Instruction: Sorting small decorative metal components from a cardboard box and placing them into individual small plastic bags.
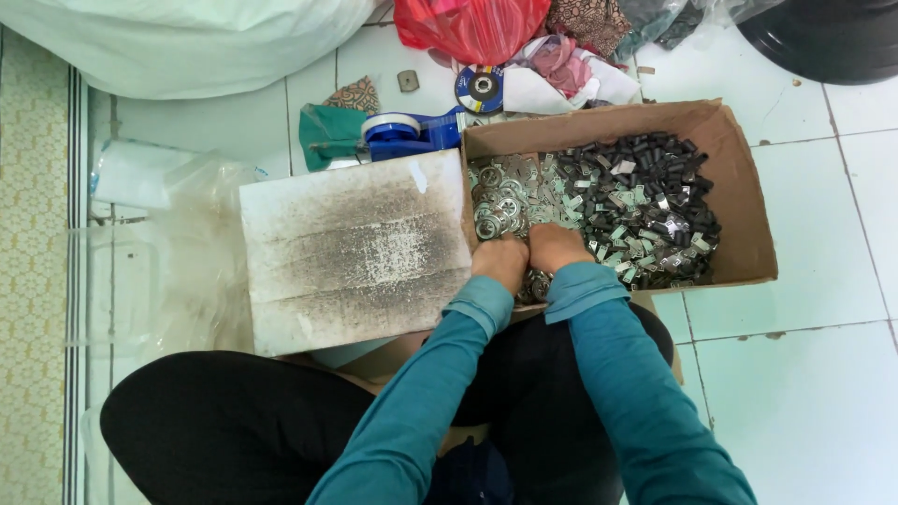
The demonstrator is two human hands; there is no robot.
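Down at the near edge of the cardboard box (739, 201), my left hand (499, 260) and right hand (556, 248) sit side by side, touching, both dug into the heap of small metal parts (524, 201); my fingers are buried, so I cannot tell whether they grip anything. Silvery round washers lie under my hands, and dark clips (659, 168) fill the far right half. Just left of the box, touching it, lies a white foam slab (355, 248) smudged grey. Beyond it stands a blue tape dispenser (407, 136), with a round blue-labelled grinding disc (479, 89) behind the box, near a red plastic bag (468, 26). Clear plastic bags (159, 234) lie on the tiled floor (814, 374).
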